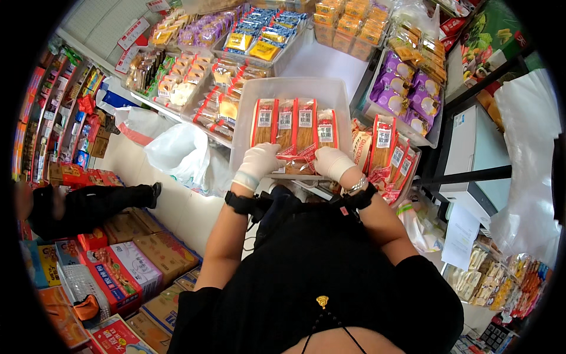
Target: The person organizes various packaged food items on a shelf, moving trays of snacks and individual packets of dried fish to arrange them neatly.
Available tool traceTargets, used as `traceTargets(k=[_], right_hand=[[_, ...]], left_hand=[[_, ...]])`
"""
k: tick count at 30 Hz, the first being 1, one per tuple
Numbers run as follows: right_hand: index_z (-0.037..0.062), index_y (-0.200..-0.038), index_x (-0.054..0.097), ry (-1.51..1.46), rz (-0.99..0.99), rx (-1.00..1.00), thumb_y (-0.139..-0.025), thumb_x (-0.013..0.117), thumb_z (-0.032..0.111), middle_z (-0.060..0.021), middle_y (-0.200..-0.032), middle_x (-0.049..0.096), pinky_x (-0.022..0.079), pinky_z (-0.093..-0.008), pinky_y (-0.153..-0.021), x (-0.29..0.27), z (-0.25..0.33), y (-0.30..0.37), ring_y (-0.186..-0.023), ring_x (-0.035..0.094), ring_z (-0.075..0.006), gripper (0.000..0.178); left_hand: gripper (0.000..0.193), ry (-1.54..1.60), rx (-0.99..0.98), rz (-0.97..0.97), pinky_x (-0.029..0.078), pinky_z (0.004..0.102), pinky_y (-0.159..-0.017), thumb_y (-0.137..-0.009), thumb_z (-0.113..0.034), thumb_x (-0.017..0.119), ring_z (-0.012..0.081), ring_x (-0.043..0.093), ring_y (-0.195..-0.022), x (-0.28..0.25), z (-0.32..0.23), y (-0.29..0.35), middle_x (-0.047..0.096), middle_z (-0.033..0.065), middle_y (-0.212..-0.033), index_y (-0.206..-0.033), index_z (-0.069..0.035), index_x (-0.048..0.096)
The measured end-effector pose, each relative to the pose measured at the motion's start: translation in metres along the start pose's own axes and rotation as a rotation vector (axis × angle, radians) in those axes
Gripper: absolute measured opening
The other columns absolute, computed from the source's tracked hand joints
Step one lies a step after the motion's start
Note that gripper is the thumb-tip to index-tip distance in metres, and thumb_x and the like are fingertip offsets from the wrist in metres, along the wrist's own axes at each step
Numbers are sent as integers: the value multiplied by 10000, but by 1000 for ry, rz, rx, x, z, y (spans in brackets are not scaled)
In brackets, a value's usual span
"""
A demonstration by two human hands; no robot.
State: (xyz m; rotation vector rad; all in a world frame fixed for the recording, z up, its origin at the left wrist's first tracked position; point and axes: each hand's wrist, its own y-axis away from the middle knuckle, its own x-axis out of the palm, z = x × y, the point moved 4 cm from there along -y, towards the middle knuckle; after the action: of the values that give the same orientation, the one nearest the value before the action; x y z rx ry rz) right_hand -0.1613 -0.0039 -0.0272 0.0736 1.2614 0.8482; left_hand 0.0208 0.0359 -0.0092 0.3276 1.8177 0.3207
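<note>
A translucent plastic bin [240, 112] stands in front of me. Several long wrapped pastries [285, 121] with red edges and white labels stand in a row inside it. Both my hands wear pale gloves. Over the near side of the bin, my left hand [259, 162] and my right hand [333, 162] close on the two ends of a red-and-clear wrapped pastry [299, 162] lying crosswise. Most of my fingertips are hidden by the wrapping. To the right, more wrapped pastries [383, 144] of the same kind fill a second bin [411, 177].
Bins of small wrapped snacks [250, 38] cover the counter's far side. Purple packets [394, 88] fill a bin on the right. At left are white plastic bags [183, 153], stacked cartons [162, 251] and another person's dark-trousered leg [112, 200]. A metal rack bar [466, 177] stands at right.
</note>
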Motion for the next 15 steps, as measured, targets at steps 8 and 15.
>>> traceTargets(k=[8, 15], right_hand=[[-12, -979, 648, 63, 224, 39, -900, 372, 281, -227, -1011, 626, 481, -455, -808, 11, -8, -12, -918, 613, -377, 411], [-6, -925, 550, 27, -128, -55, -927, 365, 268, -275, -900, 610, 499, -474, -733, 1, -8, -1, -882, 602, -406, 330]], left_hand=[[526, -73, 195, 80, 470, 389, -782, -591, -344, 768, 321, 607, -887, 16, 4, -23, 633, 150, -893, -1019, -79, 615], [265, 290, 148, -106, 475, 389, -721, -694, -328, 714, 315, 609, -802, -47, 11, 5, 621, 160, -824, -835, -104, 707]])
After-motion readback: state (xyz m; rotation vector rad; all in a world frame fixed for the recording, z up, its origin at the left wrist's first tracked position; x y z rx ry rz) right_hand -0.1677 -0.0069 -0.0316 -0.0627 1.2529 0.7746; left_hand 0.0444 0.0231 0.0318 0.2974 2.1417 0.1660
